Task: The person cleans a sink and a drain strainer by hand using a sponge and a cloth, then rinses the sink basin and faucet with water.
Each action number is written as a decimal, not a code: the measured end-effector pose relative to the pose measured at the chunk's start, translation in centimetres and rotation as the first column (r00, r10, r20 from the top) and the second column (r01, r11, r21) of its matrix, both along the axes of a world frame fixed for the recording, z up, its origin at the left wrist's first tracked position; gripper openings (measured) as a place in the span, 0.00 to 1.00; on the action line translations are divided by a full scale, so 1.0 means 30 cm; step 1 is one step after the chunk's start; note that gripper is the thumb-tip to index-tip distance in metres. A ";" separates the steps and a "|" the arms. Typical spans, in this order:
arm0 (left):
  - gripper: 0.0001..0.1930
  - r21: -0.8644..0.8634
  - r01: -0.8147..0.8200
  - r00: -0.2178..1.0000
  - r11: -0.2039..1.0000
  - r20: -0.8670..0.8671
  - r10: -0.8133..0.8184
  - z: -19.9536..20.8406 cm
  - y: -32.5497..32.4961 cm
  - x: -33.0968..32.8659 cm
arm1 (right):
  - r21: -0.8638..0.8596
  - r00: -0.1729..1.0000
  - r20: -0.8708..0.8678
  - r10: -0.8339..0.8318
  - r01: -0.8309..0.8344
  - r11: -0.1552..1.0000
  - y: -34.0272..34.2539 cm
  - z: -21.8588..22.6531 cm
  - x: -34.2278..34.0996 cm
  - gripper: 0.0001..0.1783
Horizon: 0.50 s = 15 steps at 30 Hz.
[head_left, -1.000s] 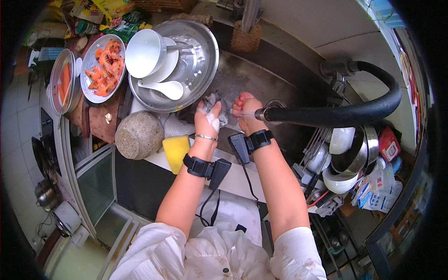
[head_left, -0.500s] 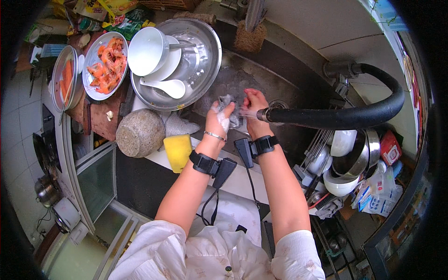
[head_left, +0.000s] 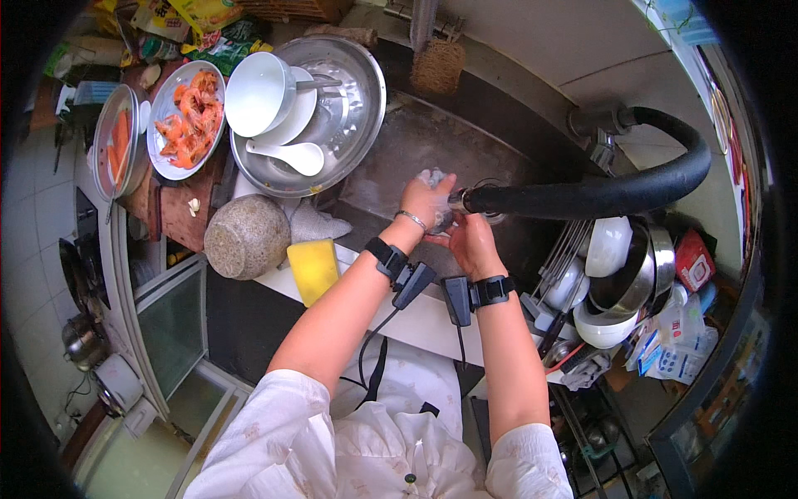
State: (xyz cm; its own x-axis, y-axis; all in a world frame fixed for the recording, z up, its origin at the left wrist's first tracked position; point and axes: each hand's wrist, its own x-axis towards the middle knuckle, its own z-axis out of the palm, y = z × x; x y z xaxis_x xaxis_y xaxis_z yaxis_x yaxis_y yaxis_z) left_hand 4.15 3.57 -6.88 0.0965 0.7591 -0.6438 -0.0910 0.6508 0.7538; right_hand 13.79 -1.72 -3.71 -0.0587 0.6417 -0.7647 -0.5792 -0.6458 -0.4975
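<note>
Over the dark metal sink [head_left: 382, 183], my left hand [head_left: 426, 202] is closed around a grey, foamy wad [head_left: 432, 177], perhaps a scrubber; suds cling to it and to the fingers. My right hand [head_left: 474, 244] is just below and to the right, its thumb and fingers apart, with the palm toward the left hand. Part of its fingers is hidden under the tap's end. The black flexible tap [head_left: 582, 200] reaches in from the right, and its metal nozzle sits right over both hands. Running water blurs the gap between them.
Left of the sink, a large steel basin [head_left: 357, 125] bears a white bowl [head_left: 260, 93] and a white spoon [head_left: 291, 156]. Beside it are a plate of shrimp [head_left: 193, 125], a stone pot [head_left: 246, 237] and a yellow sponge [head_left: 313, 272]. Stacked bowls and pans [head_left: 619, 287] stand right.
My left hand has moved right, to the tap nozzle, with the grey wad in it. My right hand has dropped lower and turned, its fingers now beneath the nozzle. The view has shifted slightly.
</note>
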 end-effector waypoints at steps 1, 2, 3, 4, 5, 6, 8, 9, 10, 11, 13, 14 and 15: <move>0.16 0.120 0.121 0.979 0.985 -0.180 -0.098 -0.044 0.007 -0.006 | 0.038 0.999 -0.043 0.014 -0.013 0.999 -0.004 0.002 -0.001 0.25; 0.16 0.214 0.257 0.916 0.942 -0.363 -0.168 -0.084 0.006 -0.011 | 0.041 0.999 -0.045 0.015 -0.013 0.999 -0.006 0.003 -0.006 0.25; 0.16 0.211 0.260 0.916 0.942 -0.364 -0.172 -0.071 0.005 -0.008 | 0.034 0.998 -0.067 -0.018 0.020 0.999 -0.014 -0.007 -0.005 0.24; 0.19 0.217 0.345 0.859 0.913 -0.466 -0.214 -0.058 0.005 -0.007 | 0.026 0.995 -0.089 -0.051 0.053 0.998 -0.020 -0.014 -0.003 0.24; 0.23 0.213 0.428 0.789 0.878 -0.563 -0.248 -0.045 0.004 -0.007 | 0.024 0.995 -0.090 -0.053 0.056 0.998 -0.026 -0.019 0.000 0.24; 0.23 0.214 0.431 0.789 0.877 -0.561 -0.250 -0.029 0.004 -0.003 | 0.039 0.992 -0.122 -0.040 0.045 0.998 -0.029 -0.016 0.007 0.24; 0.21 0.206 0.427 0.822 0.880 -0.493 -0.284 0.001 0.000 0.004 | 0.054 0.988 -0.153 -0.028 0.037 0.998 -0.033 -0.015 0.015 0.24; 0.21 0.205 0.427 0.822 0.880 -0.495 -0.283 0.001 -0.005 -0.001 | 0.049 0.985 -0.167 -0.050 0.059 0.997 -0.036 -0.021 0.010 0.23; 0.21 0.233 0.430 0.830 0.872 -0.481 -0.281 0.001 -0.011 -0.007 | 0.044 0.981 -0.181 -0.071 0.080 0.996 -0.037 -0.023 0.004 0.23; 0.21 0.260 0.432 0.839 0.863 -0.467 -0.279 0.001 -0.014 -0.011 | 0.044 0.981 -0.183 -0.071 0.080 0.996 -0.037 -0.023 0.000 0.23; 0.22 0.228 0.411 0.853 0.883 -0.437 -0.284 0.012 -0.010 -0.009 | 0.034 0.973 -0.217 -0.082 0.091 0.995 -0.034 -0.020 -0.003 0.23; 0.22 0.195 0.389 0.867 0.900 -0.407 -0.287 0.018 -0.007 -0.008 | 0.033 0.973 -0.217 -0.083 0.092 0.995 -0.034 -0.023 -0.003 0.23; 0.22 0.194 0.390 0.867 0.900 -0.406 -0.289 0.024 -0.005 -0.006 | 0.015 0.973 -0.216 -0.084 0.089 0.996 -0.034 -0.031 -0.002 0.21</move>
State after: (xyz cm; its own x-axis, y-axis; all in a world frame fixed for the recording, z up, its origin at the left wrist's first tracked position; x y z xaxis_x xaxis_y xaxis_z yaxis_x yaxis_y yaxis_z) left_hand 3.96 3.42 -6.14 0.1810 0.8654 -0.4673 0.4083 0.3661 0.8362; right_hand 13.74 -2.75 -4.64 -0.1637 0.6699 -0.7242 -0.7275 -0.5778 -0.3699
